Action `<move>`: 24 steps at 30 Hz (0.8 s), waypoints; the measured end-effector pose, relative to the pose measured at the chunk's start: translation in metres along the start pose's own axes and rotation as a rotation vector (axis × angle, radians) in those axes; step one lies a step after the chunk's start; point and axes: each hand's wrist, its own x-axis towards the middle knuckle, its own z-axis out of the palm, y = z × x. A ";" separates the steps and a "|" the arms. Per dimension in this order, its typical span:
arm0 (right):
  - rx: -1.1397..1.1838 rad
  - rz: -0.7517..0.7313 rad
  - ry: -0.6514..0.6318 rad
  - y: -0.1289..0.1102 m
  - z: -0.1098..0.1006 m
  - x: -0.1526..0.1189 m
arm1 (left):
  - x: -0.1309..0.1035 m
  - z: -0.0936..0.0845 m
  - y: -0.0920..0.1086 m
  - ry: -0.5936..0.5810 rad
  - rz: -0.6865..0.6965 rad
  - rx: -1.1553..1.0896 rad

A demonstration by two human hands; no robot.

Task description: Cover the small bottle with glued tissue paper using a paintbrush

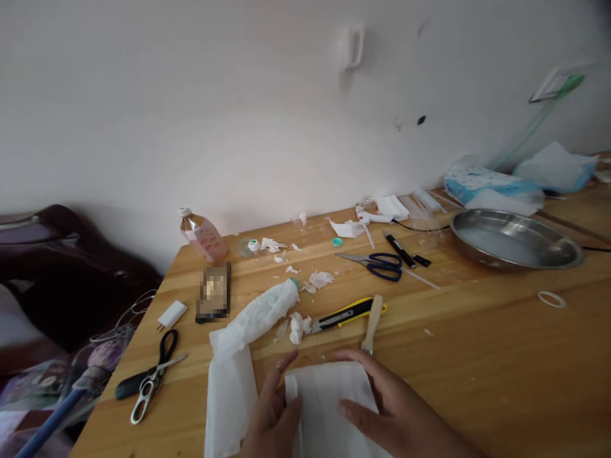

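White tissue sheet [329,407]: located between the two hands, above the near edge of the wooden table [477,356].

Left hand [272,413]: fingers partly curled, index finger extended away from the thumb; the thumb presses the folded left edge of the sheet. Right hand [398,407]: moderately spread, thumb flat on the sheet's face, index finger reaching around its far right corner; the sheet lies between them. Contact of the remaining fingers cannot be determined.

Adjacent to the left fingers, on their left: paper strip [231,394], its far end meeting a tissue-wrapped piece [260,315] with a green end. Farther left: keys [147,385], charger plug [172,313] and a dark-edged device [229,286], its face pixelated. Behind the device: bottle of pink liquid [205,238].

Just beyond the left fingertips: crumpled tissue [298,327]. Just beyond the right fingertips: wooden-handled tool [373,321], overlapping the yellow-and-black utility knife [346,313]. Farther out in the same direction: scissors [377,264], blades pointing left, and glue gun [375,217]. Well to the right of the right fingers: steel basin [515,242], with white ring [551,299] on its near side.
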 end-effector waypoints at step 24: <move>-0.544 -0.290 0.128 -0.001 0.022 0.027 | 0.005 0.034 0.015 0.333 0.089 0.296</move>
